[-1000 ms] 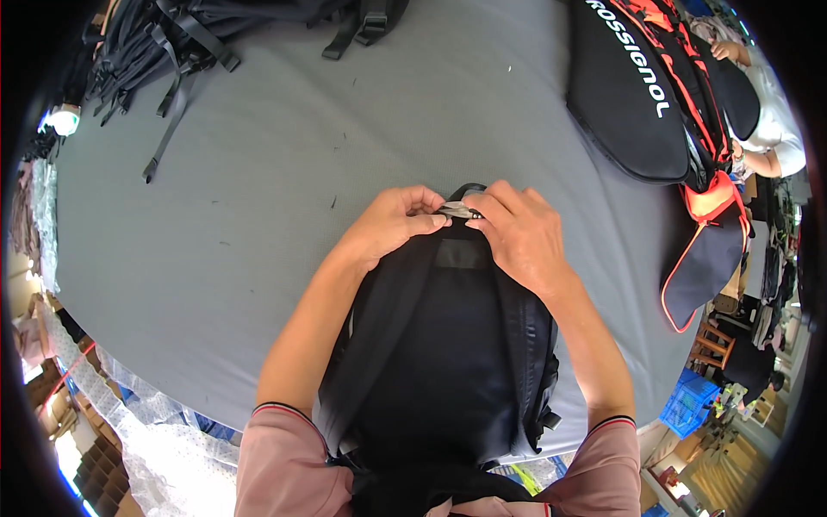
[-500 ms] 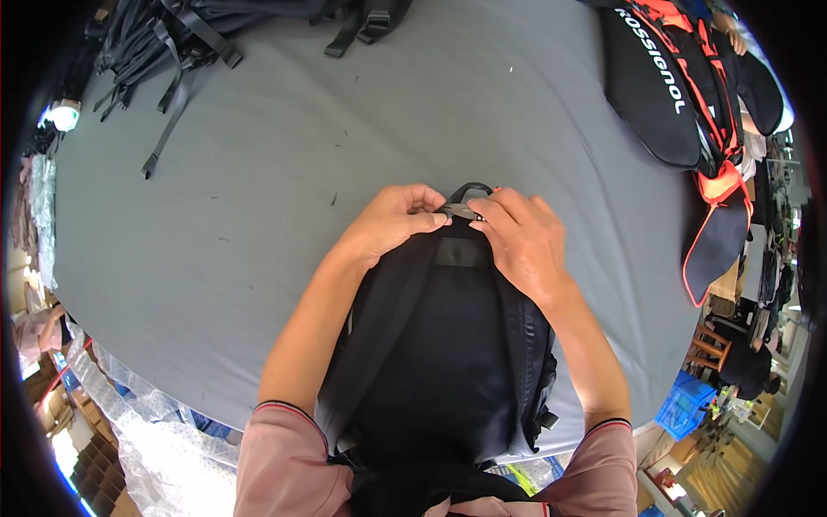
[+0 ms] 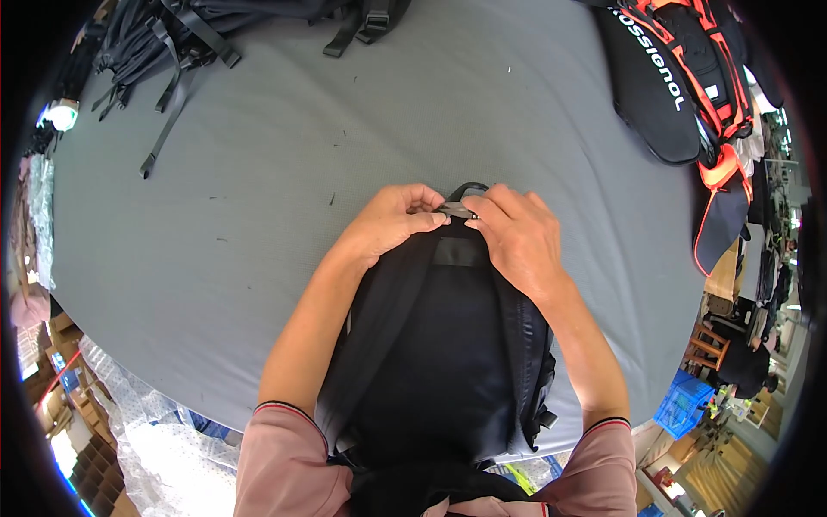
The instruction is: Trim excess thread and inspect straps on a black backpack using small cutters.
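A black backpack (image 3: 439, 362) lies on the grey-covered table in front of me, its padded straps toward me and its top pointing away. At its top edge, beside the carry loop (image 3: 470, 187), both my hands meet. My left hand (image 3: 392, 224) pinches the top edge between thumb and fingers. My right hand (image 3: 521, 237) is closed, fingertips together, at the other end of a narrow greyish piece (image 3: 456, 209) that spans the small gap between the hands. Whether this piece is a strip or a small tool is unclear; the fingers cover most of it.
Black bags with dangling straps and buckles (image 3: 198, 39) are heaped at the far left. At the far right lies a black and orange bag (image 3: 659, 95), its flap (image 3: 724, 228) over the table edge. A blue crate (image 3: 685, 403) stands beyond the right edge. Clear plastic wrapping (image 3: 164, 439) is at the near left.
The black and orange bag at the far right has turned, and its hanging flap has risen. A person's hand beside it is out of sight. My hands have barely moved.
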Demonstrator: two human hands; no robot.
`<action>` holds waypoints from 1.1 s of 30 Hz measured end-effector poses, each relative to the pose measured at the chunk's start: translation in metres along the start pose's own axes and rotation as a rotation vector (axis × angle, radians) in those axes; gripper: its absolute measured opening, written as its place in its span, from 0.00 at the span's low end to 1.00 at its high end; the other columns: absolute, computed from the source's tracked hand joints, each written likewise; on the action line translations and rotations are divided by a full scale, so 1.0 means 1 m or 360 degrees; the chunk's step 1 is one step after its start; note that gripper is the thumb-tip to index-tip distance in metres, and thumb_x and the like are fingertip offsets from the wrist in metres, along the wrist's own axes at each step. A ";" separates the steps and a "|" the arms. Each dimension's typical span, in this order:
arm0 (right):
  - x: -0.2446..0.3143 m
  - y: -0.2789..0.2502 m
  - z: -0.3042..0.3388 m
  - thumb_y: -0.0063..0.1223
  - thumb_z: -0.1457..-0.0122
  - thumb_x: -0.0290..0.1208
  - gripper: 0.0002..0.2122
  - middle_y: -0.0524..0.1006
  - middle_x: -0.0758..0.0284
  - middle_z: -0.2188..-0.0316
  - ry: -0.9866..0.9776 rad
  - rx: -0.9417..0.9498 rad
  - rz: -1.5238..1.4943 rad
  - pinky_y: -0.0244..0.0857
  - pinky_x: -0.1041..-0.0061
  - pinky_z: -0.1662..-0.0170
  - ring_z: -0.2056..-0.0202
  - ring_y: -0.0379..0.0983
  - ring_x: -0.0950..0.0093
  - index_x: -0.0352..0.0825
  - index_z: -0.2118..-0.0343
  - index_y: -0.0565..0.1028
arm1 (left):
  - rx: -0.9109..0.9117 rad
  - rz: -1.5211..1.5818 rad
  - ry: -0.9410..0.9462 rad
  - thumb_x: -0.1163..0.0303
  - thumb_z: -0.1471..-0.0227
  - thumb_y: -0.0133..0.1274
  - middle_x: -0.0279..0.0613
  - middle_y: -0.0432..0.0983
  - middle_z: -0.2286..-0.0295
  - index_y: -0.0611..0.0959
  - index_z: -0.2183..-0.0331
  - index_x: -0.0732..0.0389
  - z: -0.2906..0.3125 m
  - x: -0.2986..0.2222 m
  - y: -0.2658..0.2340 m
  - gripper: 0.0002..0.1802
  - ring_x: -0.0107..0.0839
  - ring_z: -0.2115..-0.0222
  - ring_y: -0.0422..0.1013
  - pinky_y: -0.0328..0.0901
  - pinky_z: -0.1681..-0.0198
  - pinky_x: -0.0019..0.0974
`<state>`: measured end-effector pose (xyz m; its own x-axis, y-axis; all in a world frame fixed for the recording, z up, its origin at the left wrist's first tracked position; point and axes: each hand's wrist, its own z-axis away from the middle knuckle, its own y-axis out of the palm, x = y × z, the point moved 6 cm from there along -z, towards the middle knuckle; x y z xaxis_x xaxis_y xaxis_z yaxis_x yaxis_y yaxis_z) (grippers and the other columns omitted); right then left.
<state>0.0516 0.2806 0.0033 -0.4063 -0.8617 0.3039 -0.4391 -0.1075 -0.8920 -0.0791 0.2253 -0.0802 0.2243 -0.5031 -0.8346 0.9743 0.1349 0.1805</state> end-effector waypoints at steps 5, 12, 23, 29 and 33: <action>0.002 -0.007 -0.005 0.57 0.56 0.24 0.07 0.71 0.73 0.76 -0.0110 -0.0033 0.0244 0.61 0.76 0.70 0.70 0.73 0.74 0.39 0.71 0.75 | 0.0045 -0.0028 0.0040 0.74 0.55 0.56 0.33 0.75 0.72 0.79 0.68 0.64 -0.004 -0.007 0.002 0.08 0.20 0.69 0.69 0.62 0.61 0.25; 0.004 0.023 -0.004 0.54 0.49 0.28 0.12 0.69 0.66 0.68 0.0646 0.0148 -0.0489 0.64 0.69 0.66 0.69 0.70 0.65 0.39 0.61 0.70 | -0.0202 -0.0016 0.0424 0.80 0.51 0.50 0.38 0.73 0.74 0.69 0.69 0.65 0.003 0.012 -0.022 0.07 0.25 0.70 0.71 0.64 0.65 0.30; 0.023 0.020 -0.018 0.54 0.49 0.32 0.07 0.76 0.63 0.72 0.0781 -0.0085 -0.0724 0.66 0.63 0.69 0.69 0.73 0.59 0.38 0.67 0.72 | 0.0018 0.0538 0.0495 0.85 0.53 0.47 0.40 0.71 0.68 0.70 0.68 0.62 0.039 -0.015 -0.038 0.09 0.28 0.66 0.70 0.63 0.57 0.31; 0.012 0.041 -0.009 0.53 0.47 0.35 0.10 0.77 0.64 0.70 0.1025 -0.0114 -0.0970 0.66 0.68 0.65 0.68 0.74 0.64 0.37 0.64 0.75 | 0.0034 0.0452 0.0486 0.86 0.53 0.48 0.39 0.71 0.68 0.71 0.70 0.62 0.038 -0.009 -0.041 0.09 0.30 0.64 0.71 0.62 0.53 0.32; 0.013 0.045 -0.002 0.53 0.46 0.35 0.10 0.77 0.65 0.69 0.0991 -0.0217 -0.0933 0.66 0.70 0.65 0.68 0.74 0.66 0.37 0.64 0.75 | 0.0029 0.0469 0.0514 0.86 0.55 0.50 0.39 0.71 0.68 0.71 0.69 0.62 0.036 -0.006 -0.042 0.11 0.31 0.64 0.71 0.62 0.53 0.32</action>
<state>0.0253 0.2652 -0.0323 -0.4318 -0.2530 0.8657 -0.7913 -0.3544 -0.4983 -0.1207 0.1923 -0.0641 0.4773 -0.1521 -0.8655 0.8705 0.2164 0.4420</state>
